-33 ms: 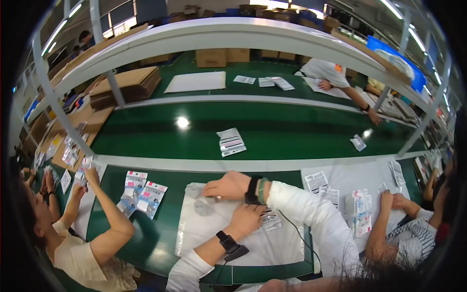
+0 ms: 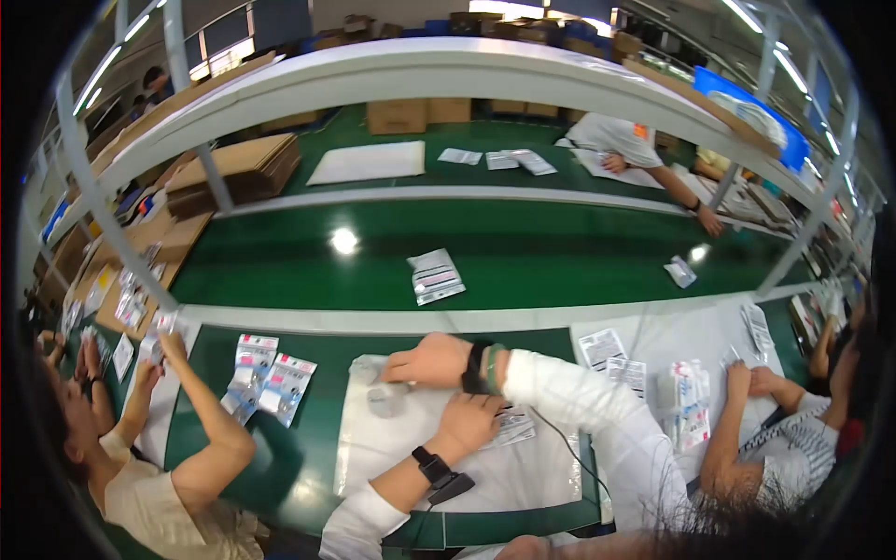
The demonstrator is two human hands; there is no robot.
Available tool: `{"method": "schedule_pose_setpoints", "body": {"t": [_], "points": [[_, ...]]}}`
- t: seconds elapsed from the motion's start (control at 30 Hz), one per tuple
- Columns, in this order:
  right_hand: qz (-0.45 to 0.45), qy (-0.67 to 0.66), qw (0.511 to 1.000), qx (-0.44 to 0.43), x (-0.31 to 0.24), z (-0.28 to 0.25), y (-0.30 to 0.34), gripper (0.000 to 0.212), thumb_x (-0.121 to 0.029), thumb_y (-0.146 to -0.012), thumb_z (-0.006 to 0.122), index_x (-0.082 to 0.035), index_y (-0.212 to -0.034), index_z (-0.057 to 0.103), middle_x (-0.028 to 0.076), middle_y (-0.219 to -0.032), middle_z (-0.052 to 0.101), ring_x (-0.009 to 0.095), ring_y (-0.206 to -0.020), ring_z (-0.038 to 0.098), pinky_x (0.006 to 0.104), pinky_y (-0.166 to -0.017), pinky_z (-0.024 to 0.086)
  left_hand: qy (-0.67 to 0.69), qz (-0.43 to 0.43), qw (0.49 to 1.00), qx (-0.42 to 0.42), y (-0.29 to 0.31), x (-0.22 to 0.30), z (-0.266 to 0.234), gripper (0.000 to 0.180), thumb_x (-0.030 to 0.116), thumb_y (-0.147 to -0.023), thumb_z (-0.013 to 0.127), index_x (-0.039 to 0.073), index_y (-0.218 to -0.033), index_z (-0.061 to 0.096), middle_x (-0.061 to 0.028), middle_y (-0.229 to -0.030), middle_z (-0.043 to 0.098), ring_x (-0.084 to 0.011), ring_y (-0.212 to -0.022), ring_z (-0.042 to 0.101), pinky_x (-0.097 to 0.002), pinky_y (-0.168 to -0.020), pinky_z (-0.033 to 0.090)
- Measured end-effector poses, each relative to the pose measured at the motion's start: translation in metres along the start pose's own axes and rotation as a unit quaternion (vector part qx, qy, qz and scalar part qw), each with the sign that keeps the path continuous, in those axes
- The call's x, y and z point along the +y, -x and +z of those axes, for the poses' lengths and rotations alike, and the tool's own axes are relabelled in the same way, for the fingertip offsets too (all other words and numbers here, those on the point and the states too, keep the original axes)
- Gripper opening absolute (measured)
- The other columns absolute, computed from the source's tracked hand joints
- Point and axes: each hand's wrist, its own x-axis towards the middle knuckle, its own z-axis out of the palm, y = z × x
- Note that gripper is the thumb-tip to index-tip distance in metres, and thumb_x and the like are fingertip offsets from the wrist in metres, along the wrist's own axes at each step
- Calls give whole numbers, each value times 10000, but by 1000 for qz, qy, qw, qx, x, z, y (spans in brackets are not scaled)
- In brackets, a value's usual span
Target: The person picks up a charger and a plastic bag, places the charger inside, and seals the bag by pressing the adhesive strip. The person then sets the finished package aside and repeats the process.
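My right hand (image 2: pixel 427 362) reaches leftward across the white sheet (image 2: pixel 373 467), its arm passing over my left hand's fingertips. Its fingers are bent and closed beside two small clear plastic pieces, one a round cup (image 2: pixel 383 402), the other a clear piece (image 2: pixel 364 369) near the sheet's upper left corner. What the fingers hold, if anything, is hidden. My left hand (image 2: pixel 467 425) lies with its fingers stretched out at the edge of some printed pouches (image 2: pixel 513 427), partly covering them. It wears a black wrist device; a green band circles my right wrist.
Filled pouches (image 2: pixel 285 387) lie on the green table at left. Ahead, a single pouch (image 2: pixel 436 277) rests on the green belt (image 2: pixel 308 266), below a white shelf (image 2: pixel 420 75). Co-workers sit close on both sides; another person's hand (image 2: pixel 709 222) reaches over the belt's far edge.
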Motion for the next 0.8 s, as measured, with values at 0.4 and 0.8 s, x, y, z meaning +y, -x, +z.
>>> {"method": "schedule_pose_setpoints", "body": {"t": [0.4, 0.8], "points": [[95, 33, 995, -8, -8, -34, 18, 273, -299, -821, 683, -144, -1043, 647, 58, -964, 643, 287, -830, 679, 405, -652, 536, -52, 20, 997, -49, -6, -5, -1, 259, 205, -733, 689, 133, -982, 688, -57, -924, 664, -287, -876, 608, -438, -776, 465], [406, -542, 639, 364, -58, -35, 208, 451, -207, -949, 637, -69, -1361, 517, 49, -1130, 667, 139, -930, 614, 293, -758, 505, -66, 63, 995, -41, -9, 15, -10, 409, 89, -701, 653, 219, -1086, 704, 10, -1103, 652, -228, -951, 587, -410, -812, 453]]}}
